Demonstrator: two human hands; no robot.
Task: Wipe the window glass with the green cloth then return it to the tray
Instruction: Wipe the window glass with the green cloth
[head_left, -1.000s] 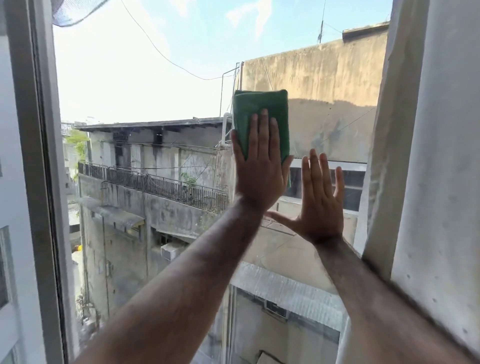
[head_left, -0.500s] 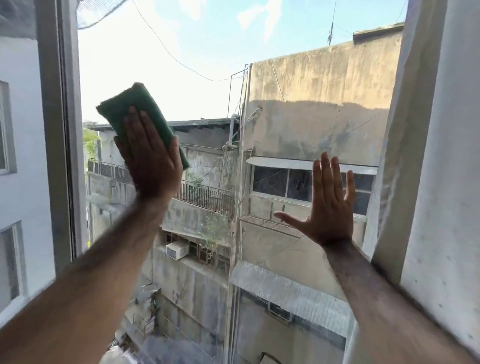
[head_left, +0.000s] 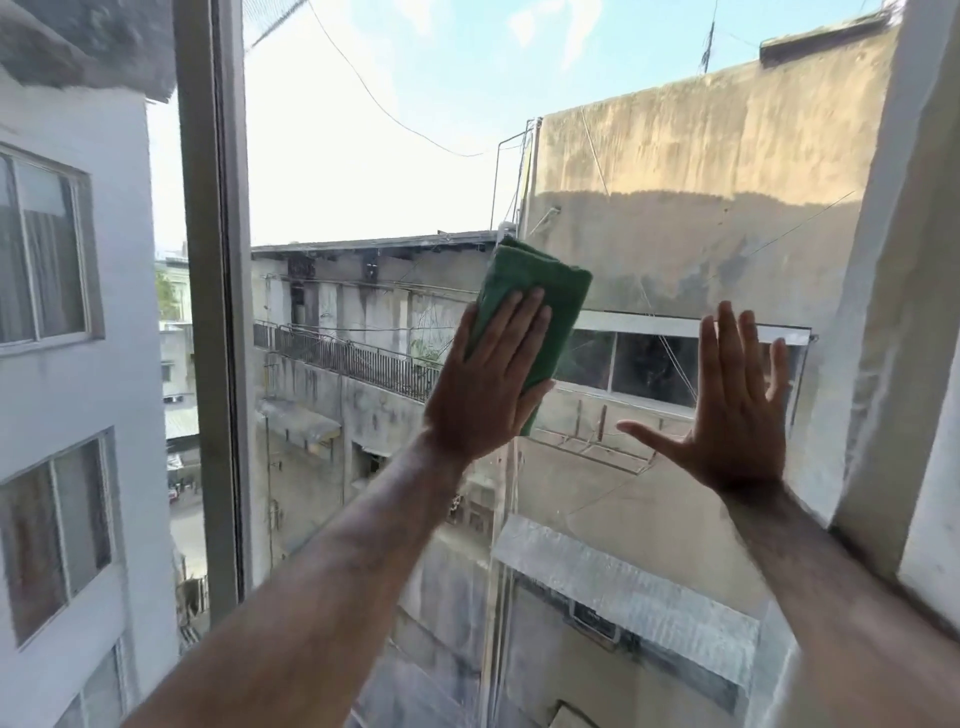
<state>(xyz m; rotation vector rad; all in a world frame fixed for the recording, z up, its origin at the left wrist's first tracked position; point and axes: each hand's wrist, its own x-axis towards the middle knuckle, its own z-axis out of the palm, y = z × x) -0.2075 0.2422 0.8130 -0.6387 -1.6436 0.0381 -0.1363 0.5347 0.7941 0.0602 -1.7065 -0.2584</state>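
A folded green cloth (head_left: 540, 296) lies flat against the window glass (head_left: 363, 171) near the middle of the pane. My left hand (head_left: 488, 384) presses on it with the palm, fingers straight and together, covering its lower half. My right hand (head_left: 737, 410) rests flat on the glass to the right of the cloth, fingers spread and thumb pointing left, holding nothing. The tray is out of sight.
A grey vertical window frame (head_left: 213, 312) bounds the pane on the left. A rough white wall reveal (head_left: 904, 322) closes it on the right, just beside my right hand. Buildings and sky show through the glass.
My left hand swept the cloth from the pane's middle to the upper left, then back right to the middle. My right hand has stayed flat on the glass.
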